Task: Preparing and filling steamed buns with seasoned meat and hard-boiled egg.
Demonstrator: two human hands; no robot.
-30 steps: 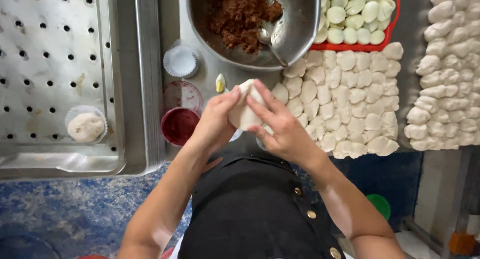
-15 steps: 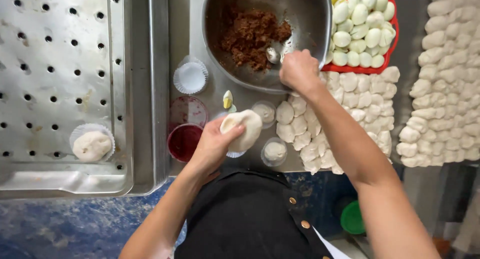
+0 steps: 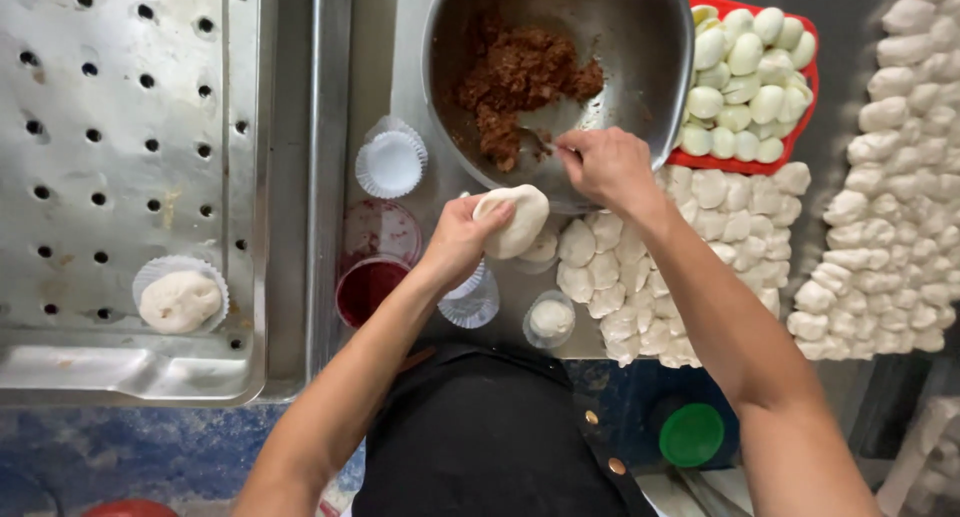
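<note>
The left hand (image 3: pixel 462 239) is cupped half open, palm up, cradling a flattened round of white dough (image 3: pixel 512 219) on its fingers. The right hand (image 3: pixel 605 165), just beyond and to the right of the dough, is closed around a metal spoon (image 3: pixel 535 141) whose tip sits in brown minced filling (image 3: pixel 520 77) inside a large round steel bowl (image 3: pixel 640 37).
</note>
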